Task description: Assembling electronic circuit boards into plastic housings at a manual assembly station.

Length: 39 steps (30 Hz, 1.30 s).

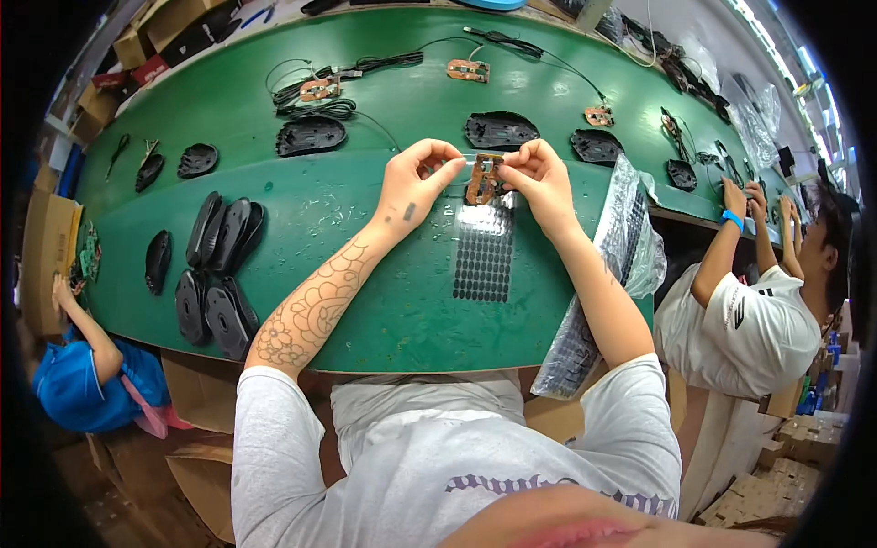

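In the middle of the green table, a small brown circuit board (481, 187) sits between my two hands, at the upper end of a clear sheet with rows of black round dots (482, 260). My right hand (545, 187) pinches the right edge of the board between thumb and fingers. Just left of the board, my left hand (420, 183) has its thumb and forefinger pressed together; whatever lies between them is too small to make out. A black plastic shell (501, 131) lies open just beyond my hands.
More black shells (311, 135) and boards with cables (320, 89) are spread along the far side. Several dark mouse-like housings (230, 315) lie to the left. Clear plastic packaging (598, 283) lies by my right forearm. Co-workers sit at right (754, 310) and left (78, 384).
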Tool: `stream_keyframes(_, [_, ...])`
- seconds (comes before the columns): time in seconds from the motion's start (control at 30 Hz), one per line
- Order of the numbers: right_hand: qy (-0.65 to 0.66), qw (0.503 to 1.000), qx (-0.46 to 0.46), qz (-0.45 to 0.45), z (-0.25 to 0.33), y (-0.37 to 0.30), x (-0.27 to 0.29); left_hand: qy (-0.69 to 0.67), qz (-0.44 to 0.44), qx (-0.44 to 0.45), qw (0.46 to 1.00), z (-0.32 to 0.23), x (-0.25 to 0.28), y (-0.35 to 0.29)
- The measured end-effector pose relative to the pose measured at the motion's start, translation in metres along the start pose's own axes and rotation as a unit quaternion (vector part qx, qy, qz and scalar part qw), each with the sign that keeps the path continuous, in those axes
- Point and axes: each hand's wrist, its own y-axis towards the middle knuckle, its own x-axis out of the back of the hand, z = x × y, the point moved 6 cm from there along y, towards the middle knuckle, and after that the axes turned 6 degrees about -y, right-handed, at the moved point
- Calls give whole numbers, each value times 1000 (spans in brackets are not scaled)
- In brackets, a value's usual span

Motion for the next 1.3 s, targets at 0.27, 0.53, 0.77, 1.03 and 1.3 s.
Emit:
stream_keyframes(0.27, [-13,1000,23,9,-1,-3,1,1,31,6,999,2,-8,-5])
stream_keyframes(0.53, [-5,999,34,2,1,-2,-3,13,34,-2,999,3,-6,-4])
stream_keyframes(0.77, [-11,999,39,-1,3,-3,-5,9,35,-16,999,5,-6,-4])
stream_keyframes(1.03, [-18,999,48,-4,3,-4,-8,44,33,-41,998,1,-5,-6])
stream_keyframes(1.3, [-14,998,54,6,2,-3,-7,42,26,-31,998,3,-5,-6])
